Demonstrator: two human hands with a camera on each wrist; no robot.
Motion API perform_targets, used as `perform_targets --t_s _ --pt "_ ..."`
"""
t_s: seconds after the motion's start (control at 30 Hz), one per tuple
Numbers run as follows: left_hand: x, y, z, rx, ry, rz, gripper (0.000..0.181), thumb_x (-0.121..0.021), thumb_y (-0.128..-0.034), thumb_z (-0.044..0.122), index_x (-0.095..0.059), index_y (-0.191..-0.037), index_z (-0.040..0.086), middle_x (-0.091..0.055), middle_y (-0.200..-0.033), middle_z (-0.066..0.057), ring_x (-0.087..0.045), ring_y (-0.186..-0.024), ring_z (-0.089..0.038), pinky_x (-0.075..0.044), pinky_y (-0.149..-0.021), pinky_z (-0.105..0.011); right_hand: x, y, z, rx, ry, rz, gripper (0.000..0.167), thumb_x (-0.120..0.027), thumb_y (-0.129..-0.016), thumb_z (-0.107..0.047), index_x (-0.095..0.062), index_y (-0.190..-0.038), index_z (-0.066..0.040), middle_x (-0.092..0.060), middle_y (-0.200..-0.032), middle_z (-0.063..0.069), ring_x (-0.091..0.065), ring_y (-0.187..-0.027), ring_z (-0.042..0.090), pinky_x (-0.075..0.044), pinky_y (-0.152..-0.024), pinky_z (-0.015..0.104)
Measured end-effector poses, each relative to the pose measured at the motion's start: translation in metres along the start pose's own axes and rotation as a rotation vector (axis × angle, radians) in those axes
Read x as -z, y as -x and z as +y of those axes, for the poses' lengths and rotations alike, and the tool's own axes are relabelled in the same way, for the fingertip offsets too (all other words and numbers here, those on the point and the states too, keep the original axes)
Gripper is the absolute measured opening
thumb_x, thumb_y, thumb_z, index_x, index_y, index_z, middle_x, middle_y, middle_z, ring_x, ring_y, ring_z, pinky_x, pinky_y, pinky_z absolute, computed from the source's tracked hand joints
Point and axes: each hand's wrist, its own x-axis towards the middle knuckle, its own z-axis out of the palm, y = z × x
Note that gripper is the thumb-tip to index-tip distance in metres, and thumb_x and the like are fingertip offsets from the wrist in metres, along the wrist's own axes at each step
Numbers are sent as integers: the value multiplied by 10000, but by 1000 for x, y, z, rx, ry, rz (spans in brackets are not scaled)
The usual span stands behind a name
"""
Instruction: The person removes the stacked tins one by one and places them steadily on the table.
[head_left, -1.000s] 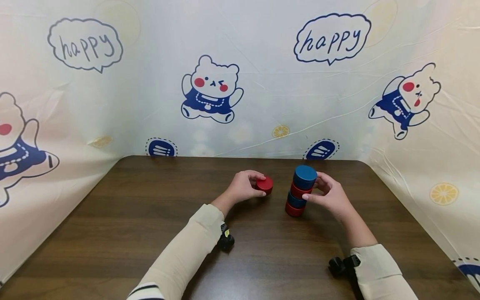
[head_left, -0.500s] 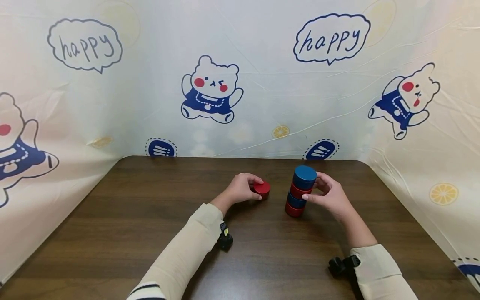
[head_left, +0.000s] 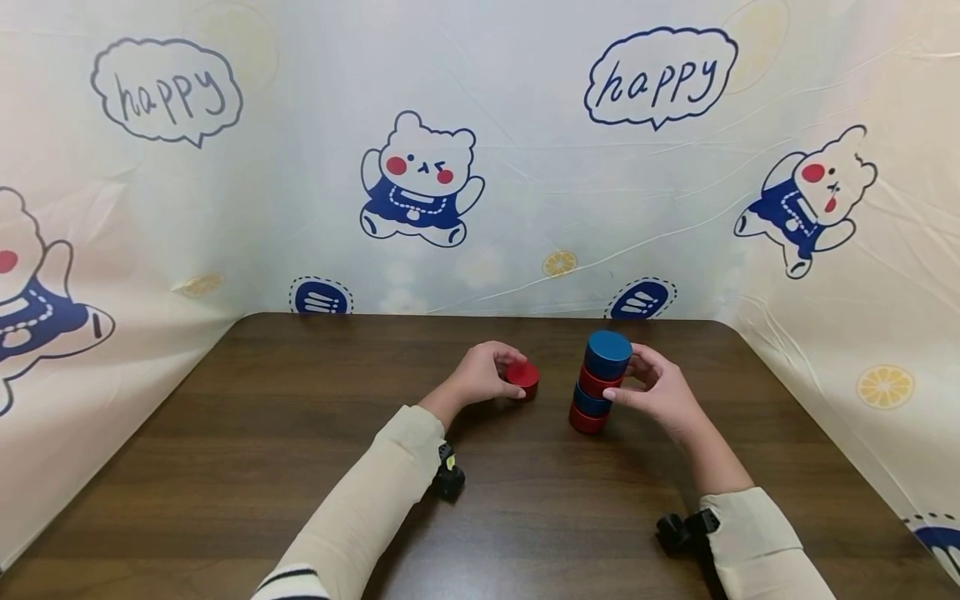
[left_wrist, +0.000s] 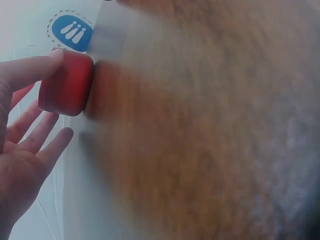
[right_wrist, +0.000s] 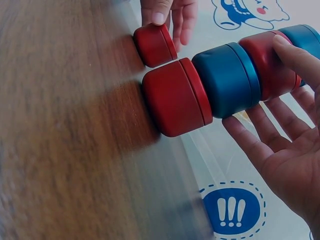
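My left hand [head_left: 477, 375] pinches a small red lidded canister [head_left: 527, 385] that stands on the table, left of a stack. In the left wrist view the thumb lies against this canister's side; the other fingers are partly hidden behind it. Red and blue canisters alternate in the upright stack, from a red one [right_wrist: 175, 100] at the bottom to a blue one [head_left: 607, 357] on top. My right hand [head_left: 660, 387] holds the stack from the right, its thumb on the upper red canister [right_wrist: 267, 65]. The single canister and the stack are apart.
The brown wooden table [head_left: 300, 467] extends around both hands. Behind it hangs a pale patterned sheet [head_left: 525, 200] along the far edge and sides. A black wrist camera [head_left: 450, 479] sits on the left arm, another camera [head_left: 678, 532] on the right.
My left hand and the red canister have shifted slightly left and nearer to me, a little farther from the stack. The right hand and the stack stay in place.
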Motion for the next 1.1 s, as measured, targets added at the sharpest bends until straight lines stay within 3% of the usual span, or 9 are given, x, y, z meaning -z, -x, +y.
perform_targets --t_s 0.17,0.43,0.73,0.9,1.1 --pt "2 0 4 10 -11 9 476 -856 -741 139 -679 -1181 92 -643 -1157 -51 -596 -1063 -199 -520 -886 -331 0 -1 0 10 -2 -2 646 -796 -819 -177 -484 -1381 -124 -617 -1259 112 -571 -1112 223 -500 -904 406" --pt "8 1 10 18 19 9 515 -854 -741 166 -665 -1217 109 -581 -1270 -133 -544 -1140 -260 -523 -896 -378 0 -1 0 14 2 -3 620 -783 -831 -164 -488 -1375 -124 -620 -1256 99 -570 -1114 210 -506 -895 353" --pt "16 3 16 -9 6 33 523 -858 -731 195 -668 -1215 141 -569 -1281 -109 -524 -1174 -302 -518 -886 -378 -1 0 -1 -13 8 -14 661 -777 -836 -168 -455 -1408 -95 -596 -1281 157 -552 -1138 254 -470 -946 426" --pt "18 3 19 -14 -16 55 531 -864 -724 210 -668 -1216 165 -569 -1273 -56 -525 -1163 -260 -521 -885 -370 -1 -1 1 -10 11 -39 652 -775 -837 -159 -460 -1402 -86 -597 -1273 167 -542 -1153 300 -470 -949 439" --pt "20 2 22 -16 -8 58 529 -857 -731 202 -664 -1222 157 -565 -1279 -64 -518 -1189 -300 -519 -893 -387 -1 -2 5 3 17 -74 640 -778 -831 -148 -471 -1386 -66 -598 -1270 179 -538 -1160 333 -437 -987 556"
